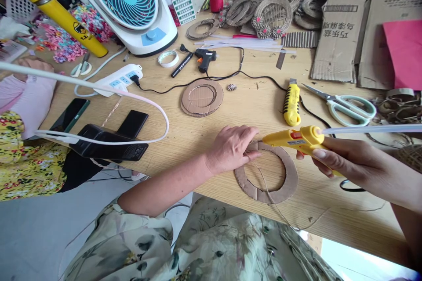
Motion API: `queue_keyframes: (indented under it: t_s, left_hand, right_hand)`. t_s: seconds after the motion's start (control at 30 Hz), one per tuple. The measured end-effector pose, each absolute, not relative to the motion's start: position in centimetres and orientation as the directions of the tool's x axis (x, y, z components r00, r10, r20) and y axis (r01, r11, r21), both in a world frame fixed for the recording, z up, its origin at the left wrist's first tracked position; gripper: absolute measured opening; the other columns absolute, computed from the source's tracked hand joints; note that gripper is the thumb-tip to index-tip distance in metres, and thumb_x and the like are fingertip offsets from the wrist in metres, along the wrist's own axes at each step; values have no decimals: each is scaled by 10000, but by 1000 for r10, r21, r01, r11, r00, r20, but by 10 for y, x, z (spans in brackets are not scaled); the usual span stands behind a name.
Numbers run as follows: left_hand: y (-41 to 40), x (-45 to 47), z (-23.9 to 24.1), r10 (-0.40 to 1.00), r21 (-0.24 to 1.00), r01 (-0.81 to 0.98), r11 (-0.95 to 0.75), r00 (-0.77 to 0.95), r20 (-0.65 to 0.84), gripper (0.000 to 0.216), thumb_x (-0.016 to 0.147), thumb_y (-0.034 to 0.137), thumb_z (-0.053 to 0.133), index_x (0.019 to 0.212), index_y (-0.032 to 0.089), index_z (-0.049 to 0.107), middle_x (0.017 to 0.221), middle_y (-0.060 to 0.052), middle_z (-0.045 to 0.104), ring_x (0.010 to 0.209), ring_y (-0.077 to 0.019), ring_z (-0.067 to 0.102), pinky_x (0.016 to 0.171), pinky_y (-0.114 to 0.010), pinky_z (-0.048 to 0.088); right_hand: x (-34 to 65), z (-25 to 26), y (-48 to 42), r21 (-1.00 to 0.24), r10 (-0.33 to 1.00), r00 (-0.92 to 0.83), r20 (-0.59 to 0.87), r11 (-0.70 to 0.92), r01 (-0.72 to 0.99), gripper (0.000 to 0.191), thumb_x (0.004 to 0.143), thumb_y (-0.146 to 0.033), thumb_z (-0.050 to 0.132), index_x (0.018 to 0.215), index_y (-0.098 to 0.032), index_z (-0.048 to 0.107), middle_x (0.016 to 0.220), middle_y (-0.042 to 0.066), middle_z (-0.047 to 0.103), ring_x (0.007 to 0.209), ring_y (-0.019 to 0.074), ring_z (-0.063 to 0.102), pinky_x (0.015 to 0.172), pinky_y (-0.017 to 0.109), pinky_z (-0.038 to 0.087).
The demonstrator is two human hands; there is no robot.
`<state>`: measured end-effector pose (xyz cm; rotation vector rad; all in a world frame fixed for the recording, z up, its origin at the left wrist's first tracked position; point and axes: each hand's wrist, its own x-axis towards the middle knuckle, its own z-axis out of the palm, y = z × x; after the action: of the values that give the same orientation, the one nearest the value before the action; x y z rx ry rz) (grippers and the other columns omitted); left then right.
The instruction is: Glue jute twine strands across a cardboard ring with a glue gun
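Observation:
A flat cardboard ring [290, 175] lies on the table at its front edge. My left hand [231, 147] rests over the ring's upper left side, fingers pinched on a thin twine [263, 180]. From there the twine trails across the ring and over the table edge to the right. My right hand [343, 158] grips a yellow glue gun [296, 139], with a long clear glue stick [372, 129] out of its back. The gun's nozzle points left, close to my left fingertips and the ring's upper edge. My fingers partly hide the contact there.
Beyond the hands lie a yellow utility knife [292, 103], scissors [349, 106], a second cardboard ring [186, 101] and a black glue gun [206, 58]. A power strip [120, 80] and fan [151, 37] stand left. A white cable [166, 118] arches nearby. Another person's sleeve [36, 96] shows left.

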<state>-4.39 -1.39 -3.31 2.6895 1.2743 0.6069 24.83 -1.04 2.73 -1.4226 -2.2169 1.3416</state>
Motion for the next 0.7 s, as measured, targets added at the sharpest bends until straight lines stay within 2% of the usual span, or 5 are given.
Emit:
queue_keyframes:
  t_s: [0.7]
  left_hand:
    - [-14,-44,-33,757,268,713,-648,565,327,532,883,480,704,1230,173,443,1045,-76,685,991,-261,672,798,-376,465]
  right_hand:
    - [245,28,-10,-758,794,-529,-298,139,637,448,934,-638,438,805,-224,550,611,-15,507,530,124,493,479,249,410]
